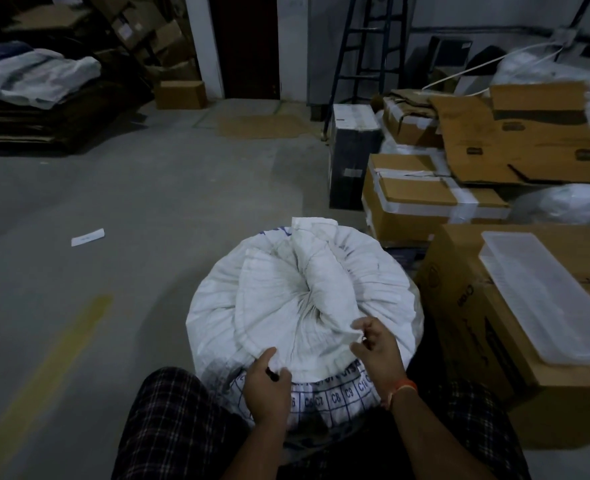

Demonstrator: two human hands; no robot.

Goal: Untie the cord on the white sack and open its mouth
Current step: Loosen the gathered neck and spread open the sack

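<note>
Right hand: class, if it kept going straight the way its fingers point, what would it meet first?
The right hand points up and left across the white sack, pinching a fold of cloth. Going straight on, it would likely meet the bunched, twisted neck at the sack's middle first, though depth is hard to judge.

**Dim storeroom crowded with cardboard**

A grey concrete floor (pixel 148 202) carries a faded yellow painted stripe (pixel 49 368) and a small white paper slip (pixel 88 236). Taped brown cardboard boxes (pixel 421 199) are stacked at the right, one bearing a clear plastic tray (pixel 543 292). A dark metal ladder (pixel 369 46) leans near a dark doorway (pixel 248 43). Flattened cardboard sheets (pixel 44 123) are piled at the left.
</note>
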